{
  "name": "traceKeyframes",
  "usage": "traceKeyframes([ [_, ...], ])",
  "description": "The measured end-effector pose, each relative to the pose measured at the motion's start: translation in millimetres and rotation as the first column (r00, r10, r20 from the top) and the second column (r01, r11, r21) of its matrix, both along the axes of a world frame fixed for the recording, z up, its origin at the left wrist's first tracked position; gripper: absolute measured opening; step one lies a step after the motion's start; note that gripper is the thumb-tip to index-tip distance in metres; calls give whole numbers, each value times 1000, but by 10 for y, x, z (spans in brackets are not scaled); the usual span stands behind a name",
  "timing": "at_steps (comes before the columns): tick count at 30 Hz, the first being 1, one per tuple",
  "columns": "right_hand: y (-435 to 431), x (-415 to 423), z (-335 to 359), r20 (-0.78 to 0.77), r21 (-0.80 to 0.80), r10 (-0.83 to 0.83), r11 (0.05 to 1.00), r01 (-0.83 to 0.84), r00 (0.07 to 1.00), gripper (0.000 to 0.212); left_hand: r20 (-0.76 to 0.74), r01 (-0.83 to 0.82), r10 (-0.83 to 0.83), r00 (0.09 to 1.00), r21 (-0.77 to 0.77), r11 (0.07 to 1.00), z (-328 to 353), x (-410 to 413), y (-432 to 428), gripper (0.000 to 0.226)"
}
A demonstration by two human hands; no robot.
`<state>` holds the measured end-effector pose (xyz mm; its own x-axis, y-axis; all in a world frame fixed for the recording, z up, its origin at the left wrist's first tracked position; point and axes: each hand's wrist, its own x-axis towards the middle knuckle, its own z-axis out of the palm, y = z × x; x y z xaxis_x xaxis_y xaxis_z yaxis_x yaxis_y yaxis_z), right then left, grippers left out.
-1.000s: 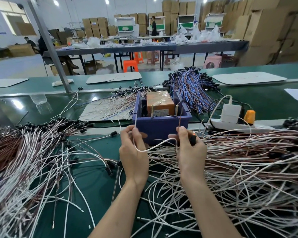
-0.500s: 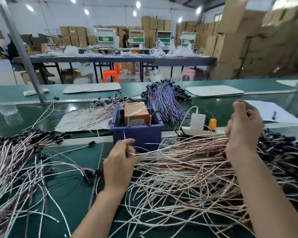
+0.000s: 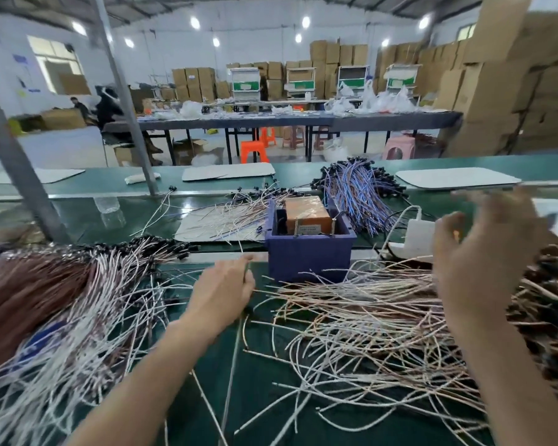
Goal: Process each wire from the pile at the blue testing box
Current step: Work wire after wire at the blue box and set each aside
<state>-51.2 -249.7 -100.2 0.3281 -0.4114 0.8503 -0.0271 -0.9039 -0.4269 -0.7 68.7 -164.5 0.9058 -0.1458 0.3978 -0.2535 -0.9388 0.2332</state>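
Head: two hands (image 3: 219,291) (image 3: 477,252), one blue box (image 3: 310,255)

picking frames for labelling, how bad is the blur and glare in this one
Head view: the right hand is smeared by motion, its fingers hard to read; the wire pile at the left edge streaks too; the blue box is fairly sharp; ceiling lamps leave pale glare on the green table; the wide lens leans the grey pole.

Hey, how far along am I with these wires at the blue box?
Likely done: the large combed pile on the left. In hand: unclear; the left hand is by the blue testing box, the right hand is raised, open, blurred. To do: the tangled pile in front, so plenty.
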Motion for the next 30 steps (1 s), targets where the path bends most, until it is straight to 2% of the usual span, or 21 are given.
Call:
traceKeyframes([
  [2, 504, -36, -188, -75, -123, 248, 959, -256, 966, 22, -53, -123, 136, 989, 192, 974, 25, 70, 379, 39],
  [4, 950, -92, -449, -247, -145, 403, 884, -445, 881, 24, -110, -182, 227, 968, 318, 930, 30, 93, 689, 41],
  [7, 1353, -140, -853, -415, -118, 474, 818, -563, 776, 26, -166, -146, 242, 956, 446, 883, 7, 57, 939, 40],
  [10, 1449, -119, -1038, -459, -52, 508, 803, -593, 728, 29, -181, -81, 188, 965, 477, 875, -23, -8, 1047, 36],
  [12, 1423, -86, -1036, -436, -27, 538, 793, -608, 721, 30, -120, -68, 129, 984, 416, 907, 7, -42, 1084, 32],
  [14, 1386, -71, -968, -414, 24, 586, 772, -635, 697, 31, -26, -52, 60, 998, 264, 963, 74, -60, 1080, 27],
  [17, 1368, -71, -846, -408, 188, 673, 723, -665, 617, 34, 42, 14, -17, 999, 72, 997, 238, -35, 1012, 25],
  [20, 1415, -48, -807, -417, 340, 756, 645, -685, 504, 38, -54, 35, -40, 998, -85, 996, 348, -20, 963, 16],
  [24, 1604, 3, -771, -523, 384, 774, 588, -712, 357, 47, -122, 48, -68, 990, -163, 986, 354, -52, 972, 15],
  [28, 1861, 44, -806, -670, 369, 701, 601, -709, 245, 59, -166, 72, -139, 976, -358, 931, 340, -139, 1004, 16],
  [30, 1965, 42, -853, -736, 323, 639, 624, -711, 225, 56, -182, 68, -157, 971, -418, 906, 323, -194, 1003, 17],
])
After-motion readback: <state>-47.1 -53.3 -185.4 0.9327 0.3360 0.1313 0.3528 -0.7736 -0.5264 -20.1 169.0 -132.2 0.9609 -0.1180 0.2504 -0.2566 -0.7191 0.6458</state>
